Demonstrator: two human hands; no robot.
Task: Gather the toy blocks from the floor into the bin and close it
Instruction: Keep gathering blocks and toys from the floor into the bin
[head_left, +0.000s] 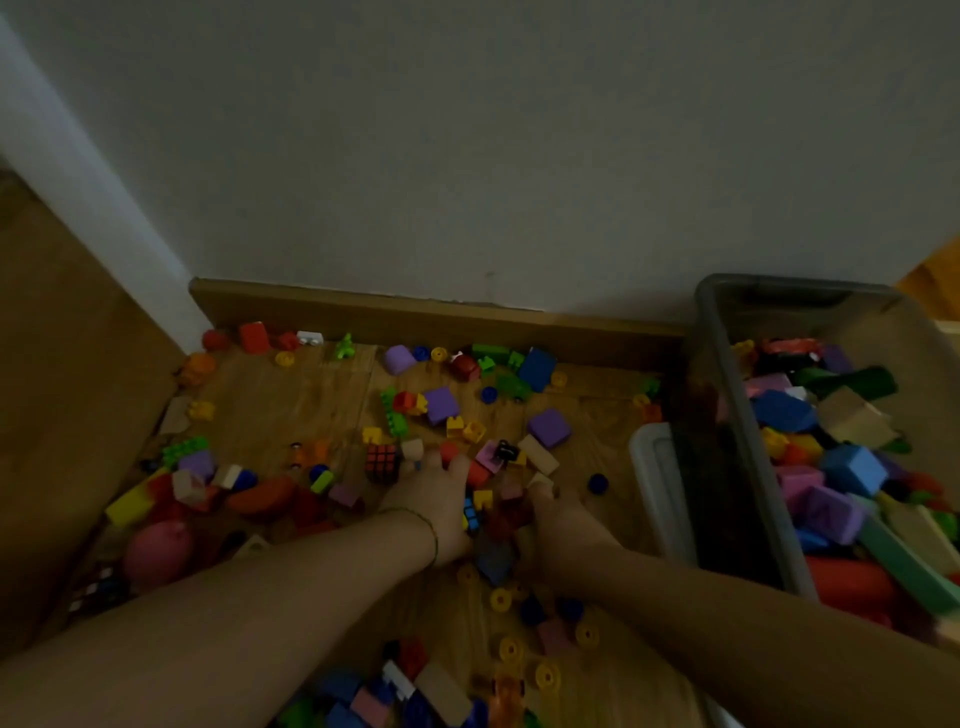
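Many coloured toy blocks (441, 405) lie scattered over the wooden floor. My left hand (436, 499) and my right hand (556, 525) are both down on the floor in the middle, side by side, with a small heap of blocks (488, 512) between them. The fingers of both hands curl around that heap. The dim light hides exactly which pieces each hand holds. A dark translucent bin (727, 467) stands to the right, holding several blocks. Its pale lid (657, 467) lies beside its left wall.
A wooden skirting board (415, 312) and a grey wall bound the floor at the back. A brown panel (78, 389) closes off the left. A puzzle cube (382, 460) and a pink balloon-like toy (156, 551) lie among the blocks. More pieces lie near my forearms.
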